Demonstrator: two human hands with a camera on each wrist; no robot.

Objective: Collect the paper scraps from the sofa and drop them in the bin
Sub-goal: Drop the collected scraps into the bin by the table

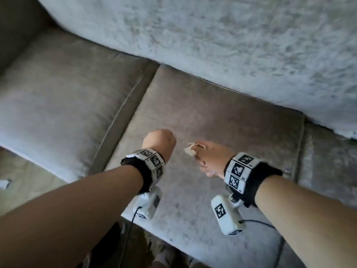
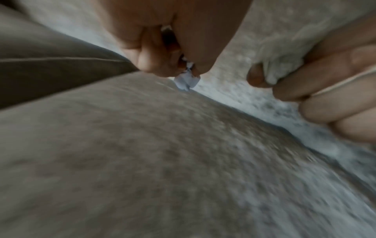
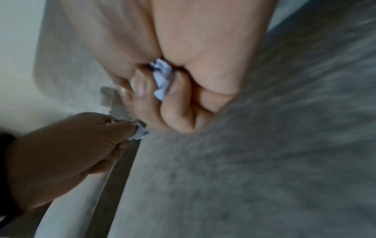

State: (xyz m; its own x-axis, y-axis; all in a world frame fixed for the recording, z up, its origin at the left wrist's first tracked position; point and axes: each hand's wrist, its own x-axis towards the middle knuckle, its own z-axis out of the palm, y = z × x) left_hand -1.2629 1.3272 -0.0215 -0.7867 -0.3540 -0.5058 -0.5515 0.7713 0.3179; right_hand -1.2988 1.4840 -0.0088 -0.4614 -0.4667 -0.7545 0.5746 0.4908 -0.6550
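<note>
Both hands hover low over the grey sofa seat cushion [image 1: 222, 117]. My left hand [image 1: 159, 140] is curled into a fist around a crumpled white paper scrap [image 2: 187, 81], which pokes out below the fingers and also shows in the right wrist view [image 3: 139, 133]. Just to its right, my right hand [image 1: 202, 154] grips another crumpled paper scrap [image 1: 190, 148] between thumb and curled fingers; more white paper [image 3: 162, 78] is bunched inside that fist. The two hands are a short gap apart. No bin is in view. No loose scraps show on the cushions.
A pale fuzzy throw [image 1: 212, 45] covers the sofa back behind the hands. A second seat cushion [image 1: 67, 97] lies to the left past a seam [image 1: 123, 113]. Floor [image 1: 25, 167] shows at the lower left with a small white object [image 1: 4, 183].
</note>
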